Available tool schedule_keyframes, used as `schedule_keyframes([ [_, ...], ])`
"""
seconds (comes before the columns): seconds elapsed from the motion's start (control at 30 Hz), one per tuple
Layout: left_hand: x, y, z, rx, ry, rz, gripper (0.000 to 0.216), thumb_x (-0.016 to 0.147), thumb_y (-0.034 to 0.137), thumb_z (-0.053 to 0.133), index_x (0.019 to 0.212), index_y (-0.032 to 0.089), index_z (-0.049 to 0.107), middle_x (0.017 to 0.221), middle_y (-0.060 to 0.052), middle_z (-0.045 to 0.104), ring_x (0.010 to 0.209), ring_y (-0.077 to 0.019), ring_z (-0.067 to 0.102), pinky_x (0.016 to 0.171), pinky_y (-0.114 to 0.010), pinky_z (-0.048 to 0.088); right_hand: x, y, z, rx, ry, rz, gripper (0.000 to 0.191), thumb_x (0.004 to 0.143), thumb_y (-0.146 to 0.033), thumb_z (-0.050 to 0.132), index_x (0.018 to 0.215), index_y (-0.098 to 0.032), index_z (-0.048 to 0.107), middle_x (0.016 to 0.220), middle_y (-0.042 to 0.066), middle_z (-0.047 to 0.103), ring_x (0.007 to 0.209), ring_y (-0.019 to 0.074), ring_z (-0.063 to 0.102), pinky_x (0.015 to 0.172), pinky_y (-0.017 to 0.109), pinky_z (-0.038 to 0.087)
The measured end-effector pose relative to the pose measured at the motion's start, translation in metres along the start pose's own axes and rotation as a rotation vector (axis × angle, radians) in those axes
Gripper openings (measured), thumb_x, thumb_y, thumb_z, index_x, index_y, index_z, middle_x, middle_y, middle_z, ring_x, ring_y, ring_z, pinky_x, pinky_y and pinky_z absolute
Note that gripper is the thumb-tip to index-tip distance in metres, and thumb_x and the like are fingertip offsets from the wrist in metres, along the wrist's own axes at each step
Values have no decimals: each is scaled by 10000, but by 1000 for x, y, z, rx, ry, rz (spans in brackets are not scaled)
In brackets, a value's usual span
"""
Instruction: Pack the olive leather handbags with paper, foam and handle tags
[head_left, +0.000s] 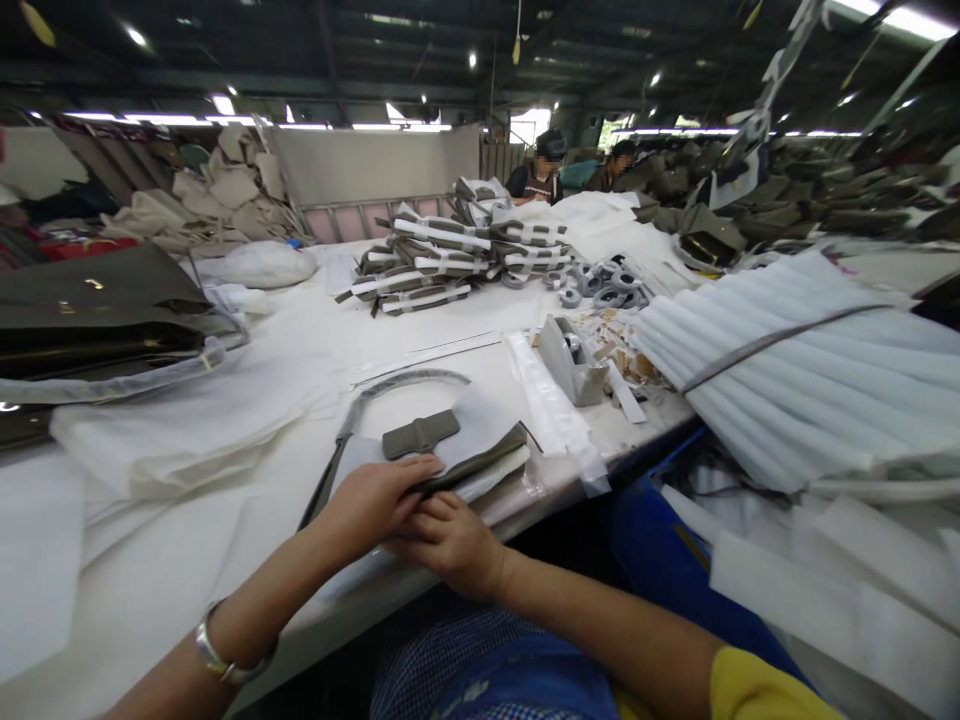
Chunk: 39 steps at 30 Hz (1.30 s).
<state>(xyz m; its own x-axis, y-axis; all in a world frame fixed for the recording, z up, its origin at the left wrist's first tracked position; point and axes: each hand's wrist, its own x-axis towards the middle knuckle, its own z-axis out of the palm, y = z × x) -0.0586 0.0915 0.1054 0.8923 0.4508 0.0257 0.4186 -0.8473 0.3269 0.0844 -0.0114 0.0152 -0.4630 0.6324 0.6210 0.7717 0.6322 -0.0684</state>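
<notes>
An olive-grey handbag (480, 462) lies on the table edge in front of me, partly covered by white sheet material. Its strap tab (421, 434) faces up, and a wrapped handle (375, 385) arcs away on the far side. My left hand (386, 498) presses its fingers together over the bag's near edge. Close against it, my right hand (454, 545) has its fingers curled round that same edge. The two hands touch or nearly touch, and the thumbs are largely hidden.
Right of the bag stand a tape dispenser (571, 362) and white strips (551, 400). Further back are stacked wrapped bags (431, 255) and tape rolls (607, 283). A strapped foam bundle (795, 350) juts out at right; a dark bag (90, 310) sits left. Co-workers (541, 180) are behind.
</notes>
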Motion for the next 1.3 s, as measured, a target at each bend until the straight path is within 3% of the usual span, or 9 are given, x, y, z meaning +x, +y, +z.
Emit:
schedule_keyframes([
  [0.1,-3,-4,-3,-56,-8,35,511,845,151,459,1321,282,592,1365,21,598,1261,-178,564,1066,-310,453,0,7,15,-29,-23,-6,277,997,-260,525,1251,-301,626,1221,-13,694,1115,178,569,887,344,470],
  [0.27,-18,-1,-3,-129,12,47,612,834,130,441,1417,312,487,1460,38,500,1330,-173,492,1105,-314,415,-2,13,11,19,-117,-48,209,987,-232,543,1154,-241,669,1193,13,705,1184,169,560,958,336,474],
  [0.5,-39,5,21,-55,115,61,815,787,89,509,1528,317,258,1563,13,358,1398,-194,406,1134,-353,395,-2,27,10,182,19,-122,172,963,-185,569,858,-152,701,987,29,753,1116,138,615,1022,273,489],
  [0.7,-38,1,51,103,254,71,637,907,68,416,1494,303,339,1521,6,428,1359,-154,457,1117,-334,423,-1,28,-58,128,94,-241,123,944,-154,584,929,-119,701,1025,53,756,1080,162,649,1029,309,515],
  [0.8,-37,1,61,172,317,67,653,900,39,407,1501,281,332,1506,-15,445,1353,-170,466,1119,-359,428,8,37,-103,38,-38,-190,297,967,-146,531,1250,-152,620,1343,62,630,1303,188,522,1147,412,411],
  [0.9,-38,1,66,236,332,70,713,863,-9,373,1515,273,304,1515,-14,427,1370,-182,444,1122,-377,429,14,59,-126,-131,-199,-83,500,960,-115,505,1452,-182,443,1535,119,410,1438,248,350,1162,498,370],
  [1.03,-38,0,70,314,360,109,746,828,-41,331,1522,228,284,1525,-10,414,1394,-177,409,1125,-359,426,-6,91,-120,-223,-291,-31,463,949,-101,524,1406,-171,508,1394,109,582,1283,232,554,1135,466,419],
  [1.13,-38,0,77,350,414,108,736,829,-47,327,1514,224,310,1508,-10,443,1409,-186,386,1149,-367,393,-34,99,-104,-215,-213,27,389,953,-107,522,1330,-176,590,1277,73,674,1152,189,650,1049,373,514],
  [1.3,-37,8,86,403,480,45,679,852,-36,340,1482,214,387,1504,-18,451,1420,-208,370,1163,-395,358,-54,95,-85,-186,-73,88,395,972,-109,483,1340,-203,591,1293,59,662,1182,182,634,1028,352,529],
])
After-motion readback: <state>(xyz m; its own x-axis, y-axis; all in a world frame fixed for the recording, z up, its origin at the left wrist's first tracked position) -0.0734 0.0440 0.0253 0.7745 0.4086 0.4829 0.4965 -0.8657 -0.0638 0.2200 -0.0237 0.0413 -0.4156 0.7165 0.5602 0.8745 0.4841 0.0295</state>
